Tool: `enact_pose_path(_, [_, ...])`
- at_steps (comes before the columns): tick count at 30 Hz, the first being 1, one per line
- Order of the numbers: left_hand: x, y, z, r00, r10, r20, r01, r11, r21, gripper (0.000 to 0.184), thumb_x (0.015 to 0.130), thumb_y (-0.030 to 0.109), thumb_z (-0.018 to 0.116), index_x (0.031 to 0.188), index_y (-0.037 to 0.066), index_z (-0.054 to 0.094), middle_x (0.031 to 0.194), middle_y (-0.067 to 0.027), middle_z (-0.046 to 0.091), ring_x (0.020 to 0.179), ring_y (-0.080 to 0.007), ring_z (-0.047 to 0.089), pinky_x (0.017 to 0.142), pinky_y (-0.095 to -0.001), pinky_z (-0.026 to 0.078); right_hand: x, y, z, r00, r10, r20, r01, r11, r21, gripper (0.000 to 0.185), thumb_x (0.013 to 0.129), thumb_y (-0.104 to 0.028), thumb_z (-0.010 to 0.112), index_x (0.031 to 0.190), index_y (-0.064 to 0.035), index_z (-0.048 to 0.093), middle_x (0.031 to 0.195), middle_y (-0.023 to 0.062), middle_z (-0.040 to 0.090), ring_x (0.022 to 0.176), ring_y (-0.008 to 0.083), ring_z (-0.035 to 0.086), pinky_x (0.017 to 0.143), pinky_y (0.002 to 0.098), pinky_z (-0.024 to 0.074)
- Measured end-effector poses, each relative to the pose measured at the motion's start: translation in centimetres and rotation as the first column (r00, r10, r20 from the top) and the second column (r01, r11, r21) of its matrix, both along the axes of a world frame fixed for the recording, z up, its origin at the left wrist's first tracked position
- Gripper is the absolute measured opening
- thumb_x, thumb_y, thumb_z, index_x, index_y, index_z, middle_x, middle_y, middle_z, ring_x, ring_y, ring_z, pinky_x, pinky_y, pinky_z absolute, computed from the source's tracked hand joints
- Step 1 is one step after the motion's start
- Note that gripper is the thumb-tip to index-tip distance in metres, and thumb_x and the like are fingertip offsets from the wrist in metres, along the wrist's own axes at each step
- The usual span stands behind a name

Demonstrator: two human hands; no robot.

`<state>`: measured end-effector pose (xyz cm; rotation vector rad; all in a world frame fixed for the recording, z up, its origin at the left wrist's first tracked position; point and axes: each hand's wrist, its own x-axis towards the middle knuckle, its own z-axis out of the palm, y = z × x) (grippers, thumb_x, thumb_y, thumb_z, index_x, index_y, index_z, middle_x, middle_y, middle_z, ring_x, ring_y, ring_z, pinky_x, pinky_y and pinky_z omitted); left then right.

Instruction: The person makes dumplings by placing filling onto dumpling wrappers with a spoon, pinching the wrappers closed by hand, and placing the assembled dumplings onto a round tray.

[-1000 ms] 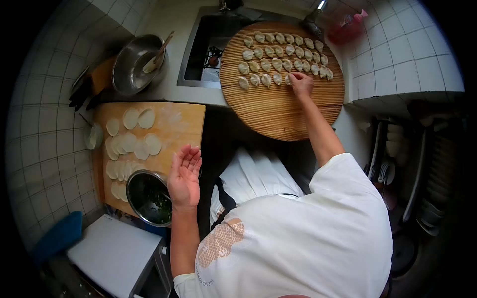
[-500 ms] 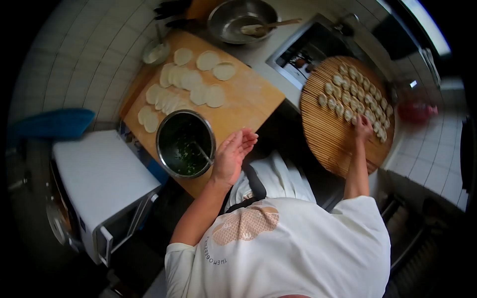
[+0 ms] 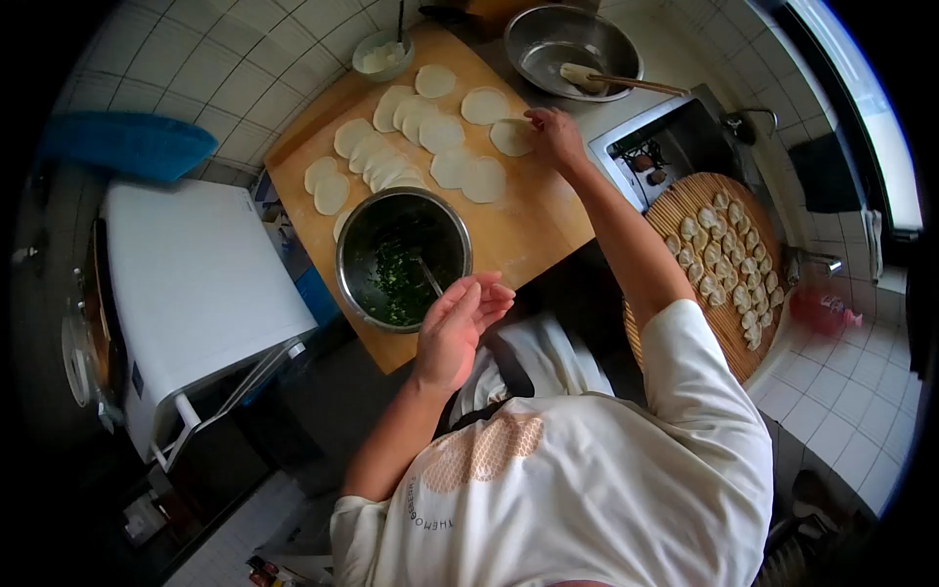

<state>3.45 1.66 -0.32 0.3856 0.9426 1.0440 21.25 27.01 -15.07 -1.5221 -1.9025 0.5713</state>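
Observation:
My right hand (image 3: 558, 140) reaches to the far right part of the wooden board (image 3: 528, 220). Its fingertips are closed at the edge of a round dumpling wrapper (image 3: 511, 138), which lies flat there. More pale wrappers (image 3: 442, 134) are spread and overlapped to the left. My left hand (image 3: 458, 331) is open and holds nothing, its fingers stretched out and palm turned up. Just left of it stands a steel bowl (image 3: 344, 284) of chopped green filling (image 3: 396, 284), with a spoon handle (image 3: 430, 279) leaning inside.
Rows of shaped dumplings (image 3: 724, 254) sit on a round slatted mat (image 3: 675, 201) at the right. A metal basin (image 3: 548, 59) with a wooden-handled tool (image 3: 626, 83) stands behind, near a stove (image 3: 650, 157). A small glass bowl (image 3: 383, 61) is at the back left; a white appliance (image 3: 201, 284) stands left.
My right hand has left the dumplings on the round mat and moved left to a wrapper on the board. My left hand stays open beside the bowl. The view has shifted.

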Motion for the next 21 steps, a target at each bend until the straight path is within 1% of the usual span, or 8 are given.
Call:
enact_pose_path(6, [-1.8, -1.8, -0.2, 0.989, 0.143, -0.023, -0.143, 0.990, 0.012, 0.032, 0.089, 0.022, 0.045, 0.111, 0.000, 0.050, 0.096, -0.0097, 0.058, 0.089, -0.0166, 0.056, 0.082, -0.0293, 0.043, -0.3, 0.9, -1.1, 0.996, 0.022, 0.089, -0.029, 0.997, 0.077, 0.018, 0.072, -0.020, 0.062, 0.085, -0.0083, 0.065, 0.084, 0.0126, 0.059, 0.083, 0.0298, 0.056, 0.073, 0.0381, 0.0446])
enact_pose_path(9, [-2.3, -2.0, -0.5, 0.983, 0.182, -0.022, -0.182, 0.983, 0.010, 0.032, 0.090, 0.023, 0.045, 0.111, -0.001, 0.050, 0.096, -0.0095, 0.058, 0.088, -0.0164, 0.056, 0.082, -0.0292, 0.043, -0.2, 1.1, -1.1, 0.998, 0.044, 0.045, -0.048, 0.994, 0.103, 0.015, 0.072, -0.019, 0.061, 0.082, -0.0085, 0.065, 0.083, 0.0117, 0.058, 0.083, 0.0292, 0.055, 0.073, 0.0393, 0.0441])
enact_pose_path(11, [-2.5, -2.1, -0.6, 0.981, 0.191, -0.021, -0.191, 0.982, 0.003, 0.032, 0.090, 0.023, 0.045, 0.111, -0.001, 0.050, 0.096, -0.0096, 0.058, 0.089, -0.0165, 0.056, 0.082, -0.0292, 0.043, -0.3, 0.9, -0.9, 0.994, 0.051, 0.100, -0.067, 0.985, 0.157, 0.014, 0.073, -0.017, 0.061, 0.082, -0.0070, 0.065, 0.082, 0.0120, 0.061, 0.080, 0.0295, 0.057, 0.071, 0.0358, 0.0455])
enact_pose_path(13, [-2.7, -1.7, -1.0, 0.979, 0.202, -0.019, -0.202, 0.979, 0.006, 0.032, 0.090, 0.023, 0.044, 0.111, -0.001, 0.050, 0.096, -0.0097, 0.058, 0.089, -0.0166, 0.056, 0.082, -0.0291, 0.043, -0.7, 0.3, 0.9, 0.980, 0.061, -0.191, -0.071, 0.997, -0.042, 0.014, 0.080, -0.014, 0.060, 0.089, -0.0033, 0.063, 0.081, 0.0079, 0.062, 0.073, 0.0147, 0.058, 0.067, 0.0264, 0.0452])
enact_pose_path(14, [-3.0, -1.5, -0.9, 0.977, 0.214, -0.002, -0.214, 0.976, 0.029, 0.032, 0.090, 0.023, 0.044, 0.111, -0.001, 0.049, 0.098, -0.0102, 0.059, 0.090, -0.0169, 0.056, 0.083, -0.0292, 0.043, -0.9, 0.2, 2.0, 0.979, 0.074, -0.190, -0.083, 0.996, -0.040, 0.014, 0.080, -0.014, 0.060, 0.089, -0.0033, 0.063, 0.081, 0.0079, 0.062, 0.073, 0.0147, 0.058, 0.067, 0.0264, 0.0452])
enact_pose_path(16, [-3.9, -0.6, -0.9, 0.972, 0.234, -0.004, -0.233, 0.969, 0.083, 0.033, 0.090, 0.023, 0.043, 0.113, -0.001, 0.048, 0.102, -0.0126, 0.058, 0.094, -0.0184, 0.056, 0.083, -0.0302, 0.044, -1.4, -0.6, 4.8, 0.915, 0.213, -0.342, -0.261, 0.960, -0.100, 0.015, 0.085, -0.013, 0.056, 0.091, 0.0002, 0.062, 0.078, 0.0019, 0.062, 0.072, 0.0059, 0.054, 0.066, 0.0202, 0.0436])
enact_pose_path(20, [-5.7, 3.1, -0.6, 0.936, 0.342, -0.087, -0.332, 0.936, 0.112, 0.042, 0.091, 0.033, 0.040, 0.117, 0.001, 0.046, 0.109, -0.0109, 0.055, 0.101, -0.0211, 0.053, 0.091, -0.0330, 0.039, -4.7, -4.3, 13.4, 0.798, 0.357, -0.486, -0.462, 0.880, -0.110, 0.020, 0.082, -0.017, 0.060, 0.092, 0.0005, 0.063, 0.075, 0.0050, 0.063, 0.067, 0.0071, 0.054, 0.062, 0.0232, 0.0451])
enact_pose_path(21, [-6.0, 4.0, -0.6, 0.947, 0.319, 0.023, -0.320, 0.943, 0.094, 0.046, 0.091, 0.038, 0.040, 0.118, 0.002, 0.046, 0.112, -0.0092, 0.054, 0.103, -0.0196, 0.052, 0.091, -0.0324, 0.038, -5.8, -5.5, 15.2, 0.744, 0.413, -0.525, -0.558, 0.816, -0.150, 0.021, 0.082, -0.017, 0.060, 0.091, 0.0014, 0.063, 0.075, 0.0037, 0.063, 0.068, 0.0071, 0.054, 0.063, 0.0231, 0.0450])
